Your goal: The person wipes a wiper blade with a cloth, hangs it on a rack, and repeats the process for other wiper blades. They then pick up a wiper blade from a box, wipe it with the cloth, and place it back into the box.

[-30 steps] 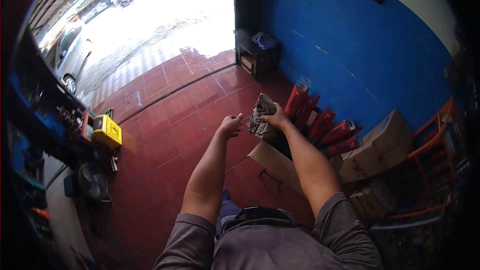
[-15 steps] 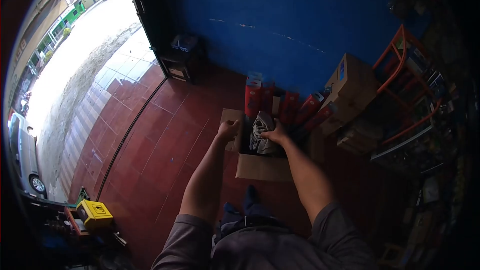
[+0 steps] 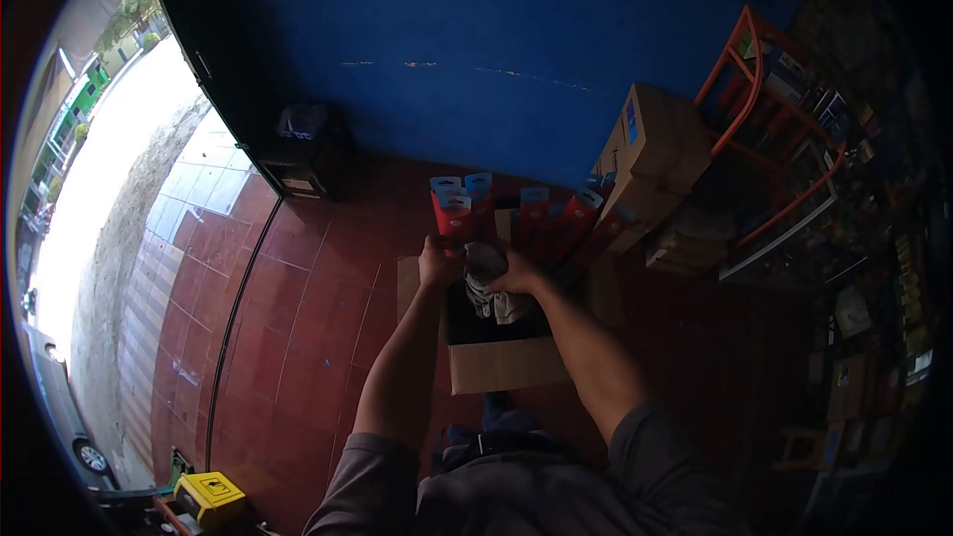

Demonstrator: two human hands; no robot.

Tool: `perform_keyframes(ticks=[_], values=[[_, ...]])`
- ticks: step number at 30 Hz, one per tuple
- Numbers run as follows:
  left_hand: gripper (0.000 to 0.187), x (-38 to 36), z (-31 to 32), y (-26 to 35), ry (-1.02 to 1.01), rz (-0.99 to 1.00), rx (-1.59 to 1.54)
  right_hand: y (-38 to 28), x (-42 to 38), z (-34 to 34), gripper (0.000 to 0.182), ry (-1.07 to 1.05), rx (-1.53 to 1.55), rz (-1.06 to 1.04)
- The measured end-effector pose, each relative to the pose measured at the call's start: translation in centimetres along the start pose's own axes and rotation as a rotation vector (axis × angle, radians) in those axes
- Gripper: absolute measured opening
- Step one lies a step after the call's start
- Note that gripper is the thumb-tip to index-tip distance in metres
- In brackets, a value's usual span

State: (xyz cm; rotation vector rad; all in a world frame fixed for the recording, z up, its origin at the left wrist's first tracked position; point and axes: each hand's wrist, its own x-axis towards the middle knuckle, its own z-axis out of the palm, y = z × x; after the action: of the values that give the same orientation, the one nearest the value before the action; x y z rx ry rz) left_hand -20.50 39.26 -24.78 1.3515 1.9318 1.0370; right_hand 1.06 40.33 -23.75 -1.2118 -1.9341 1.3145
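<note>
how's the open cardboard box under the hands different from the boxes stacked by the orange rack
The open box sits on the floor with its flaps spread; the stacked boxes are shut and piled on one another. The open box lies right below the right hand holding a grey rag and the left hand; the stacked boxes stand untouched against the blue wall. Both are plain brown cardboard.

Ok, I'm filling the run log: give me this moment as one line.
right hand: holds grey cloth | left hand: closed, at cardboard box edge | box: open, on floor
</note>
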Motion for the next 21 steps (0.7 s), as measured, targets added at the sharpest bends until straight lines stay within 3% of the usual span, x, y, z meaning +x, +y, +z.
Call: perform_keyframes(ticks=[2, 3, 4, 5, 7, 11, 16, 18, 19, 20, 21], values=[[0.048, 0.0, 0.3, -0.4, -0.020, -0.032, -0.040, 0.4, 1.0, 0.3, 0.112, -0.048, -0.049, 0.049], [0.041, 0.2, 0.2, -0.7, -0.144, 0.024, 0.028, 0.7, 1.5, 0.4, 0.120, -0.101, -0.097, 0.094], [0.035, 0.2, 0.2, -1.1, -0.268, 0.078, 0.097, 1.1, 1.6, 0.5, 0.120, -0.100, -0.096, 0.092], [0.035, 0.0, 0.3, -1.4, -0.266, 0.076, 0.097, 1.3, 1.3, 0.6, 0.119, -0.136, -0.167, 0.116], [0.029, -0.6, 1.2, -1.6, -0.409, 0.190, 0.409, 1.8, 0.4, 0.8, 0.117, -0.172, -0.239, 0.136], [0.035, -3.2, 2.7, -2.7, -0.446, 0.095, 0.275, 2.1, -2.0, 1.0, 0.126, -0.173, -0.230, 0.159], [0.039, -2.2, 3.6, -3.1, -0.503, 0.088, 0.329, 2.3, -3.9, -0.2, 0.113, -0.235, -0.073, 0.252], [0.040, -0.9, 0.3, 0.5, -0.418, 0.267, 0.061, 3.4, -4.3, -1.2, 0.108, -0.188, -0.120, 0.306], [0.040, 1.0, -1.4, 1.9, -0.483, 0.317, -0.068, 4.4, -4.5, -1.5, 0.103, -0.142, -0.167, 0.363], [0.040, 3.0, -3.1, 3.9, -0.547, 0.365, -0.196, 6.4, -5.0, -1.0, 0.094, 0.064, -0.269, 0.441], [0.043, 3.0, -7.0, 8.9, -0.645, 0.335, -0.367, 6.9, -5.6, -1.8, 0.094, 0.055, -0.267, 0.433]])
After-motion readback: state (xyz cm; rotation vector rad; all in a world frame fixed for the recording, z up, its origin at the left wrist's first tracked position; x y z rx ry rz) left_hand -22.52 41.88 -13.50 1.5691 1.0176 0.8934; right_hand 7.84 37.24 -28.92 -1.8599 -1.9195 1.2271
